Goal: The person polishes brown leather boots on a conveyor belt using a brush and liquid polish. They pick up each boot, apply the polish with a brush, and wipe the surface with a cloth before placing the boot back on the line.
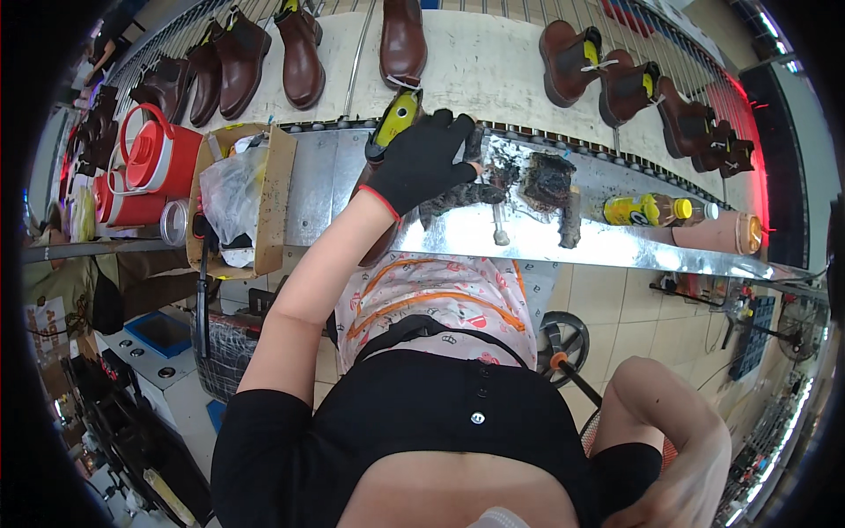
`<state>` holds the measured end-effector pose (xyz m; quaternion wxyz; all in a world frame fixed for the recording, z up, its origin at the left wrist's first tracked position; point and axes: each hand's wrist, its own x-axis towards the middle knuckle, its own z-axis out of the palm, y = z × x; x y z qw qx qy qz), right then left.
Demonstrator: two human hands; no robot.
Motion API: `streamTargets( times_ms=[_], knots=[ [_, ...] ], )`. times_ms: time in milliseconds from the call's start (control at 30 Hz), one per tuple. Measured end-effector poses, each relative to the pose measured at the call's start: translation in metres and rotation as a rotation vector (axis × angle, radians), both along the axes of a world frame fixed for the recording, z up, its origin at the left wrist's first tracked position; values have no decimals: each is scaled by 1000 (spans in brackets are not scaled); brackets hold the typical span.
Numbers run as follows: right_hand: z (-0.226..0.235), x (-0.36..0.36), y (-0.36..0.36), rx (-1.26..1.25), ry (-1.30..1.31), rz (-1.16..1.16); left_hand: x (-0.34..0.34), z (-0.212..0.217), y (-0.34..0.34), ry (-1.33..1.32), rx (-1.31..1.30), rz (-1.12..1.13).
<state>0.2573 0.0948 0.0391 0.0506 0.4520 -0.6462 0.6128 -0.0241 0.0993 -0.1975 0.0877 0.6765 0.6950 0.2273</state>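
My left hand (425, 160), in a black glove with bare fingertips and a red cuff, reaches over a brown ankle boot (377, 150) at the bench's far edge. Its thumb stands apart from the fingers, close to a dark, stick-like thing (475, 139). The hand hides much of the boot, whose yellow-green lining shows beside the knuckles. Black, grimy lumps (471, 195) lie just right of the wrist. My right arm is bent up against my side; the right hand (656, 506) is at the lower edge, its fingers hidden.
Brown boots (402, 44) stand along a white conveyor (488, 53) behind the metal bench (321, 189). A cardboard box (275, 202) and red jugs (158, 158) are left. To the right lie a blackened block (547, 182), a dirty brush-like stick (570, 220) and bottles (647, 211).
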Motion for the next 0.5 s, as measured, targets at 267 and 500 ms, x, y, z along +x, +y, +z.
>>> streamTargets(
  times_ms=[267,500],
  knots=[
    [-21,-4,25,-414,36,165,16,99,-33,-523,324,-210],
    [-88,-20,22,-788,-281,-993,43,152,-95,-1307,155,-1030]
  ],
)
